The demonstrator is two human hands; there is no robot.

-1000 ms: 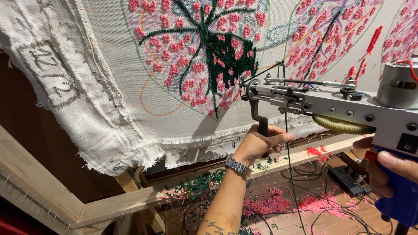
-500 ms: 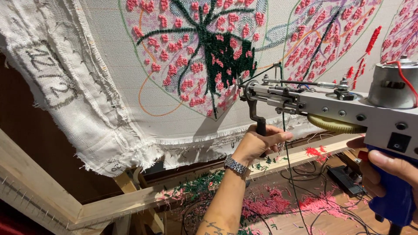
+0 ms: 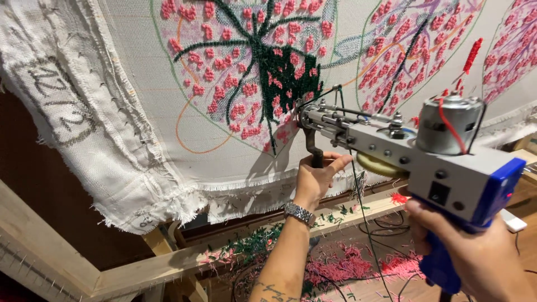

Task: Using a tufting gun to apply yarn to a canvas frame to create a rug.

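Blue-handled tufting gun (image 3: 414, 162) pressed to white cloth (image 3: 140, 112) (pink, green yarn); left hand (image 3: 316, 179) fingers wrapped around front handle (image 3: 314, 154), right hand (image 3: 481, 260) fingers around grip.

A wooden frame (image 3: 50, 246) carries white tufting cloth (image 3: 140, 112); pink yarn scraps (image 3: 335, 268) litter the floor at 6 o'clock.

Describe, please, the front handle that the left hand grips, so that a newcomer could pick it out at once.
Start at the white cloth stretched on the wooden frame, with pink and green tufted leaf shapes. A grey and blue tufting gun points at it. Under the gun's nose hangs the front handle, a thin dark curved bar gripped by the left hand; the right hand holds the blue rear grip.
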